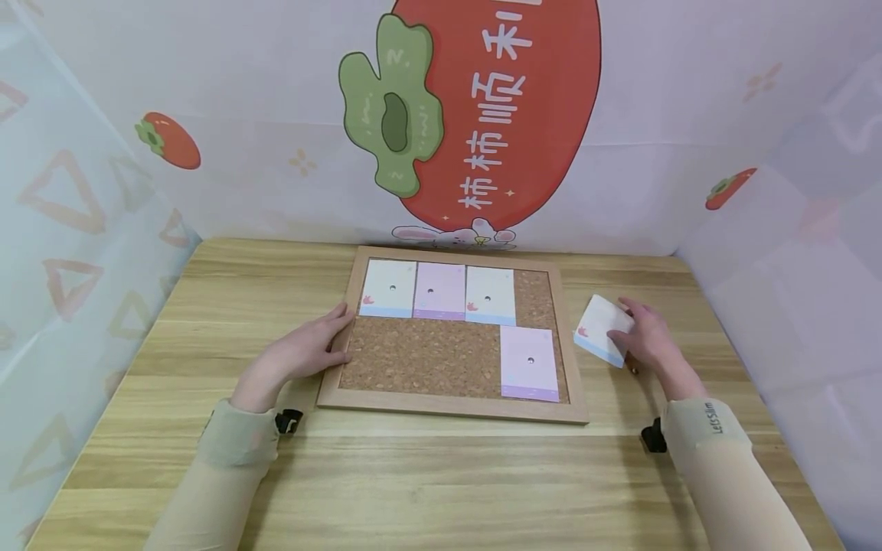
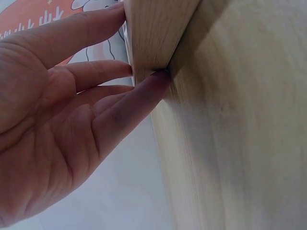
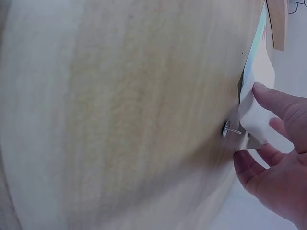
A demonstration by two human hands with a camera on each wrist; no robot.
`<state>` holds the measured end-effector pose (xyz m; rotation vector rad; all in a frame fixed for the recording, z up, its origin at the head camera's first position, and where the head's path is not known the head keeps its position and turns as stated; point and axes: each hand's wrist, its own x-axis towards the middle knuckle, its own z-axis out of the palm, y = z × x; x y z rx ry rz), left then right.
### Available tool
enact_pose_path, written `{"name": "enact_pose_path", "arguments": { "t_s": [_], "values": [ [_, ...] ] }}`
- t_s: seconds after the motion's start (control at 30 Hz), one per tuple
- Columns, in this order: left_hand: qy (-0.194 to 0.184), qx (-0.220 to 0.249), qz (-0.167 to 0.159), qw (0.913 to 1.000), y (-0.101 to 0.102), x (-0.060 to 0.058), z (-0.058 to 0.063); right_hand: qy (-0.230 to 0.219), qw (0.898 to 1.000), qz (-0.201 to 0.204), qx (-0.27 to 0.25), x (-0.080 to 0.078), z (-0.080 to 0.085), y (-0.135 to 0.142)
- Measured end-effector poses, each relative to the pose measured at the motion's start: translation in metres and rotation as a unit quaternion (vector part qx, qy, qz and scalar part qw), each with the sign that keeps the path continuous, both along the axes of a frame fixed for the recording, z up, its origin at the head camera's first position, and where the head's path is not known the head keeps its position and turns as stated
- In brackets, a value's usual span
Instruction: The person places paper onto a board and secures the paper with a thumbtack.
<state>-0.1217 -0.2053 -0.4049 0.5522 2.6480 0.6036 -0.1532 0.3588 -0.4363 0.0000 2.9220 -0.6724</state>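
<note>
A cork board in a wooden frame lies on the table. Across its top row, thumbtacks pin a white note card, a lilac card and another white card. One more lilac card is pinned at the lower right. My left hand touches the frame's left side with extended fingertips, against the wood edge. Right of the board, my right hand pinches a loose white card with a blue lower strip, its near edge bent up off the table.
A loose thumbtack lies on the wooden table beside the right hand, point showing. Behind the table hangs a printed cloth with persimmon drawings, and similar cloth closes off both sides.
</note>
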Motion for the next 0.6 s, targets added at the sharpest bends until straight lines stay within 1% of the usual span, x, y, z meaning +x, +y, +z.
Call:
{"name": "enact_pose_path", "arguments": {
  "t_s": [0.17, 0.33, 0.4, 0.47, 0.5, 0.6],
  "values": [
    [0.000, -0.002, 0.002, 1.0000, 0.0003, -0.0001, -0.0009, 0.009, 0.999, -0.030, -0.022, -0.0001, 0.0004, -0.0028],
    [-0.002, -0.001, 0.004, 1.0000, 0.0002, 0.0001, 0.0002, 0.043, 0.997, -0.043, -0.047, -0.0012, -0.0013, -0.0040],
    [-0.004, 0.001, 0.006, 1.0000, 0.0001, 0.0003, 0.0006, 0.058, 0.995, -0.045, -0.067, -0.0015, -0.0012, -0.0039],
    [-0.006, 0.002, 0.008, 1.0000, 0.0001, 0.0005, 0.0009, 0.067, 0.991, -0.057, -0.099, -0.0013, 0.0001, -0.0034],
    [-0.006, 0.002, 0.008, 0.9999, 0.0001, 0.0006, 0.0011, 0.067, 0.988, -0.066, -0.124, -0.0011, 0.0010, -0.0030],
    [-0.007, 0.002, 0.008, 0.9999, -0.0002, 0.0012, 0.0014, 0.063, 0.974, -0.102, -0.192, 0.0008, 0.0052, -0.0021]
  ]
}}
